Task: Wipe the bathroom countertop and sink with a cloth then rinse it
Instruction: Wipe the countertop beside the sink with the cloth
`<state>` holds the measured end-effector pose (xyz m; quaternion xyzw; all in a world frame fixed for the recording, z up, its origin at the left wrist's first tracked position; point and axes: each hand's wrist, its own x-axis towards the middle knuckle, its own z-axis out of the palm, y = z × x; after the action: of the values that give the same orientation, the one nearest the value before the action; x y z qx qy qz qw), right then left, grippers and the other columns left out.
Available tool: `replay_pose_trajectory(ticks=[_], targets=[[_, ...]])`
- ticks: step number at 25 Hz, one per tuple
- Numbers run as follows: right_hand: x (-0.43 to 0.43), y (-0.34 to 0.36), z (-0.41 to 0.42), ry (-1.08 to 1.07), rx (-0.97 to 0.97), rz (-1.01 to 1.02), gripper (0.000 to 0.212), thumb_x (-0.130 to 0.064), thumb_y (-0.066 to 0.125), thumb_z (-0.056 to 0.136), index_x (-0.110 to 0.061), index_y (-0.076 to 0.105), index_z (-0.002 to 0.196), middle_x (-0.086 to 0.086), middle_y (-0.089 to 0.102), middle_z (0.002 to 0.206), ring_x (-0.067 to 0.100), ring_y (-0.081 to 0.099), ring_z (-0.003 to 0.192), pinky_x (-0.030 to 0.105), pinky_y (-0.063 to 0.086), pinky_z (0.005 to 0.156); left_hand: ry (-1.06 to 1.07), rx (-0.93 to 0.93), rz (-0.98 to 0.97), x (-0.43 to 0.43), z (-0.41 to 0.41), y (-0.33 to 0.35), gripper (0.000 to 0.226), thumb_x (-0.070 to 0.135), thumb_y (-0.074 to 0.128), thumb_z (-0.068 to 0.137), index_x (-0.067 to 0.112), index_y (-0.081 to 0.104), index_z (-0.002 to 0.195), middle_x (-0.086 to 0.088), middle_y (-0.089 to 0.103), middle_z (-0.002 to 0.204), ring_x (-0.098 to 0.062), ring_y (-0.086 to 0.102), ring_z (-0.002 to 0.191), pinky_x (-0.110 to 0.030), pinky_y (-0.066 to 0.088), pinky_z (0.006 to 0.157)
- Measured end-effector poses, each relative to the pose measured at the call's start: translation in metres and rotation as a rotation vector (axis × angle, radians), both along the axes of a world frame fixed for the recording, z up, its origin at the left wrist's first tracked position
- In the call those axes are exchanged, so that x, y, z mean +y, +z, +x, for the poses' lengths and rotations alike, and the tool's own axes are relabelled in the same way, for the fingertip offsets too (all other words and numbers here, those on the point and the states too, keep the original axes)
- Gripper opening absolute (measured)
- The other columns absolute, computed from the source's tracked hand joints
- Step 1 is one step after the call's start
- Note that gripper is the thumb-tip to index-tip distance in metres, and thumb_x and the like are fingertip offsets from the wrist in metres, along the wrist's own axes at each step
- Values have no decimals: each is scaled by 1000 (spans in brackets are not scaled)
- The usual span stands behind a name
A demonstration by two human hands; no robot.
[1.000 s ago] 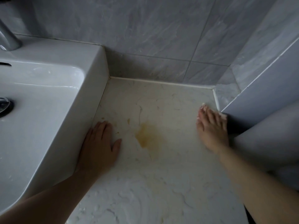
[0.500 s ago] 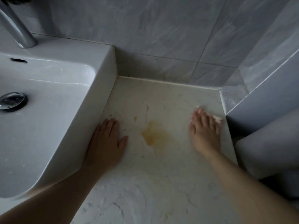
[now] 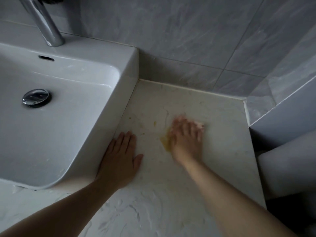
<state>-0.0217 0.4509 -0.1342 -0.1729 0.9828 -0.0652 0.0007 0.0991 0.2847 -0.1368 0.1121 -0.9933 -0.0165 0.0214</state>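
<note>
one pale cloth [image 3: 199, 124] peeks from under my blurred right hand [image 3: 185, 141], fingers flat; left hand [image 3: 120, 161] flat on counter [image 3: 222, 134]; one yellow stain [image 3: 165, 141].

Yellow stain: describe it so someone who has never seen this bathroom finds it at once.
Start at the white sink; the pale countertop lies to its right. The stain sits mid-counter, just left of the right hand, the only large yellow patch.

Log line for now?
right hand: presses small pale cloth at yellow stain | left hand: flat on cream stone countertop | step: wipe
</note>
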Motion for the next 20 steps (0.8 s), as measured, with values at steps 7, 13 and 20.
replay_pose_trajectory(ticks=[7, 13, 20], targets=[[78, -2, -20, -49, 89, 44, 55, -40, 23, 93, -18, 43, 139, 8, 41, 146, 30, 40, 132, 45, 24, 109, -8, -39, 38, 1, 25, -3, 71, 47, 7, 96, -1, 45, 132, -17, 50, 136, -30, 47, 126, -34, 13, 107], [-30, 6, -7, 82, -66, 11, 54, -36, 23, 99, -23, 11, 149, 2, 11, 158, 27, 11, 144, 43, 5, 115, 9, -48, 35, 1, 23, -4, 75, 49, 7, 95, -4, 43, 132, -20, 48, 136, -31, 45, 127, -34, 14, 107], [24, 2, -34, 10, 47, 28, 58, -41, 15, 94, -21, 26, 147, 3, 28, 153, 27, 27, 139, 39, 12, 112, -4, -56, 64, 0, 25, -3, 73, 49, 7, 95, -3, 42, 133, -18, 47, 138, -25, 35, 129, -33, 11, 107]])
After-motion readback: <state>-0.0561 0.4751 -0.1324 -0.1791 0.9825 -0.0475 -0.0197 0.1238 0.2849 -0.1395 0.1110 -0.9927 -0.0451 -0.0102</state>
